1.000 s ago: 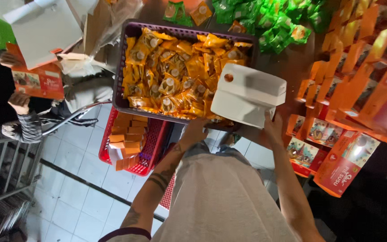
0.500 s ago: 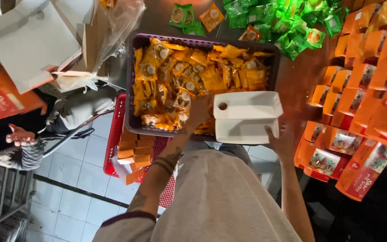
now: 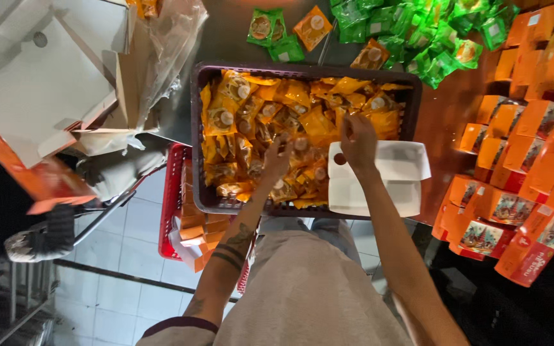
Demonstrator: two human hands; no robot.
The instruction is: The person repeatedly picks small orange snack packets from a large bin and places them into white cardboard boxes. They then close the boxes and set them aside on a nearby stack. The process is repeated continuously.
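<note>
Hands work in the middle of the frame over a dark basket (image 3: pixel 197 128) heaped with orange packets (image 3: pixel 302 118). The left hand (image 3: pixel 278 157) curls its fingers down onto the packets at centre; whether it pinches one I cannot tell. The right hand (image 3: pixel 357 141), fingers bunched, hovers over the heap beside a white folded box (image 3: pixel 392 179) lying on the basket's lower right corner. Orange cartons (image 3: pixel 520 128) fill the right side, green packets (image 3: pixel 431 38) the top.

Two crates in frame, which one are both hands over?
The dark crate on the table, full of orange packets. Left hand and right hand are above it; the red crate sits lower, beside the table.
</note>
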